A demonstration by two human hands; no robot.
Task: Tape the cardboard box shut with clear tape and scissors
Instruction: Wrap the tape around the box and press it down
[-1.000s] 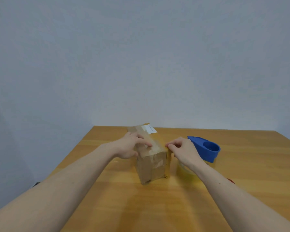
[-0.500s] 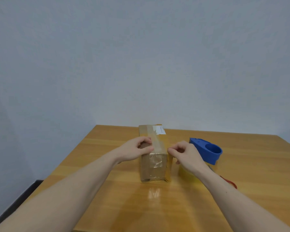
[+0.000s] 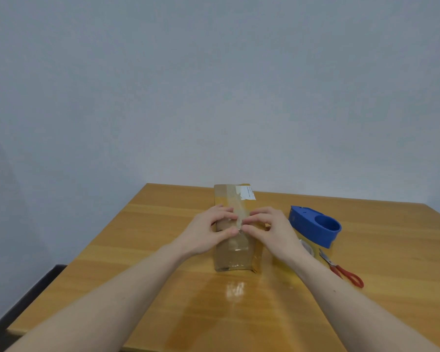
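I see the cardboard box (image 3: 235,250) lying lengthwise mid-bench (image 3: 137,250), its near end toward me. The left hand (image 3: 208,233) and right hand (image 3: 267,231) rest on its top, fingertips meeting over the clear tape (image 3: 239,212) strip; neither grip closes around anything (fingers loosely curled, pressing down). The blue tape dispenser (image 3: 313,227) sits right of the box, red-handled scissors (image 3: 342,270) just nearer.

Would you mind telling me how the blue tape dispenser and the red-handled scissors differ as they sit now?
The blue tape dispenser is bulky and stands up from the table; the scissors are slim and lie flat. The dispenser sits farther from the person, the scissors nearer. Its body is all blue, while the scissors pair red handles with metal blades. Both lie untouched, right of the cardboard box.
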